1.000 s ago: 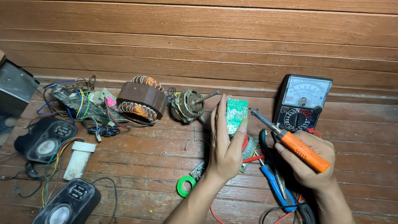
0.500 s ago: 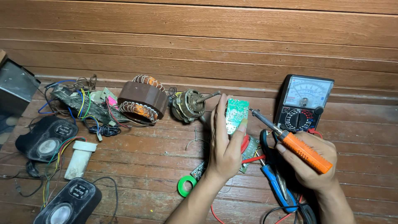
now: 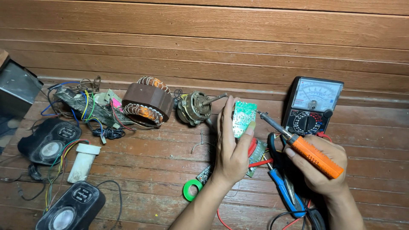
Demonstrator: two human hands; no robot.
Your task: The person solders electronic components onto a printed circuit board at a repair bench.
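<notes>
My left hand (image 3: 230, 149) holds a small green circuit board (image 3: 243, 118) upright, thumb and fingers gripping its edges. In my right hand (image 3: 320, 166) is an orange-handled soldering iron (image 3: 313, 154); its metal tip (image 3: 262, 116) points left and touches the board's right edge. Both hands work above a wooden plank floor (image 3: 149, 170).
An analog multimeter (image 3: 312, 105) stands behind the right hand. A small motor (image 3: 194, 107) and a copper-wound stator (image 3: 148, 101) lie left of the board. Blue-handled pliers (image 3: 286, 187), a green tape roll (image 3: 192, 190), another circuit board (image 3: 255, 158), black speakers (image 3: 49, 140), tangled wires (image 3: 85, 110) and a white cylinder (image 3: 83, 162) are scattered around.
Board and soldering iron stay in the same grip; both hands have barely shifted, with the iron tip remaining at the board's right edge.
</notes>
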